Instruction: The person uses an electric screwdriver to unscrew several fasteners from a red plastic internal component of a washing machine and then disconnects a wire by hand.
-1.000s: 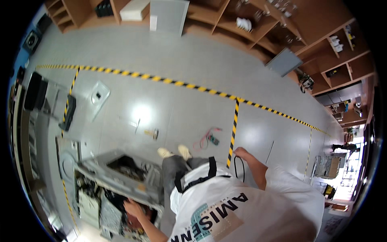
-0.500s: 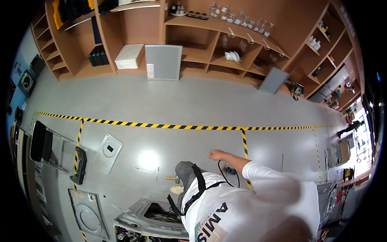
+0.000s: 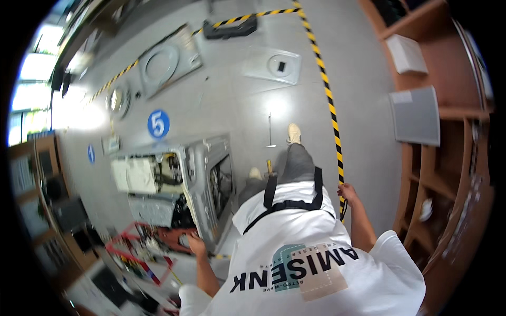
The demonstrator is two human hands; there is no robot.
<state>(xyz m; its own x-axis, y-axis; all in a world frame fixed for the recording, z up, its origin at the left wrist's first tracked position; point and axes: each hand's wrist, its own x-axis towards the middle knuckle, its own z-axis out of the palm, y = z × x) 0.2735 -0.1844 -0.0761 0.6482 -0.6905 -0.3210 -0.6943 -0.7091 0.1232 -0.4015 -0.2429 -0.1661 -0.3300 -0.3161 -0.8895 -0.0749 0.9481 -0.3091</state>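
My left hand [image 3: 195, 244] is closed on the lower edge of a grey, partly dismantled appliance [image 3: 208, 158], beside its reddish-brown part [image 3: 174, 237]. Its cream panel [image 3: 129, 174], wiring and inner fittings show. My right hand [image 3: 345, 193] is closed on a looped black cable [image 3: 344, 209], out at my right side over the striped floor tape [image 3: 331, 105]. A hammer with a yellow handle [image 3: 269, 166] lies near my feet, with a thin T-shaped tool [image 3: 270, 134] beyond it.
A round-holed metal panel [image 3: 190, 48], a pale rectangular lid [image 3: 253, 66] and a black bar-like part [image 3: 229, 32] lie ahead. Wooden shelving [image 3: 443, 113] with a grey board [image 3: 414, 118] runs along the right. A red metal rack [image 3: 118, 238] stands behind the appliance at lower left.
The view has swung left: the shelving moved from the top to the right and the appliance upward into fuller view. My right hand still grips the cable; one foot has stepped forward.
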